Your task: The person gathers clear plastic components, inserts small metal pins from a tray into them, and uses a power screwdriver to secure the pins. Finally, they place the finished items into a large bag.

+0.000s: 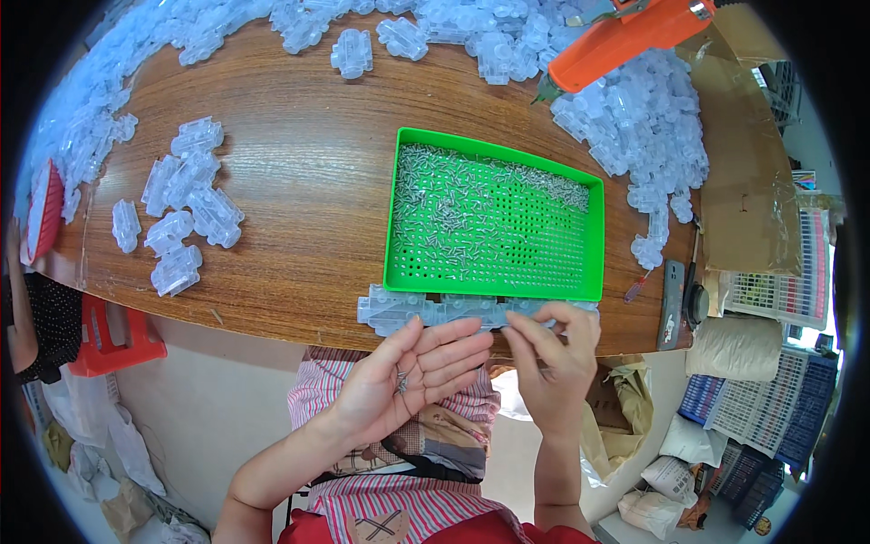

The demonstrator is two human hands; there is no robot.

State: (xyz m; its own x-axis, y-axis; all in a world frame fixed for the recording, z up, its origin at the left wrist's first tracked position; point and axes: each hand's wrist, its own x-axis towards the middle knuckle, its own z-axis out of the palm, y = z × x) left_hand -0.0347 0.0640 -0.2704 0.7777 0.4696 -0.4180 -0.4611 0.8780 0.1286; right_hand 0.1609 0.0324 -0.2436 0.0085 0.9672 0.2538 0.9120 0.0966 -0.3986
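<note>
Your wooden table (299, 208) carries the bulk of the work: a heap (82, 95) of clear plastic pieces curves along its left and far sides, and another heap (634, 118) lies to the right. You can't tell from here which pieces are finished and which are waiting, so the overall progress stays uncertain. The green tray (494, 292) sits before you, slightly skewed, its long axis running left to right. Right against its near wall, by the table's front edge, is your row of clear pieces (390, 313); it also runs left to right, roughly parallel to that wall, with one end pointing left. This batch looks laid out and partway through, though whether any screws are seated in it is too small to tell. A loose group of pieces (195, 181) lies apart on the left. The orange power driver (625, 50) is out of your hands, its tip pointing down and left. Your left hand (412, 367) is palm up, fingers extended rightward, cradling a few small screws (401, 383). Your right hand (557, 358) pinches in over the row; whether its fingertips hold a screw, you can't tell. Plenty of loose screws (435, 195) remain in the tray.
</note>
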